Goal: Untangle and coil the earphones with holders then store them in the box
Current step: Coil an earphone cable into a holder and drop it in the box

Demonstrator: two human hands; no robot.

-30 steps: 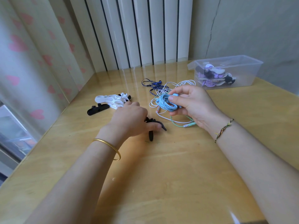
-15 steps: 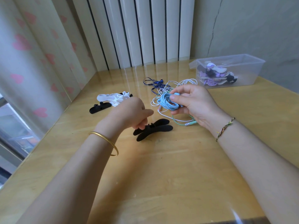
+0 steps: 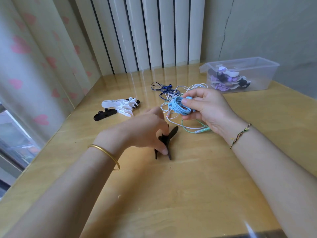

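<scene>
My right hand [image 3: 208, 109] holds a coiled bundle of light blue earphones [image 3: 180, 107] above the table. My left hand [image 3: 145, 131] pinches a black holder [image 3: 167, 140] that stands on the table, its two flaps spread apart. Behind my hands lies a tangle of white, dark blue and green earphones [image 3: 173, 93]. A clear plastic box [image 3: 257, 73] at the back right contains several coiled earphones in holders.
A heap of white holders [image 3: 120, 105] and one black holder [image 3: 104, 115] lie at the left, near the curtain. The wooden table [image 3: 171, 194] ends at a window on the left and a wall with vertical blinds behind.
My left hand has turned the black holder from lying flat and crosswise to standing more upright, gripping it lower down. My right hand has kept the blue coil almost still.
</scene>
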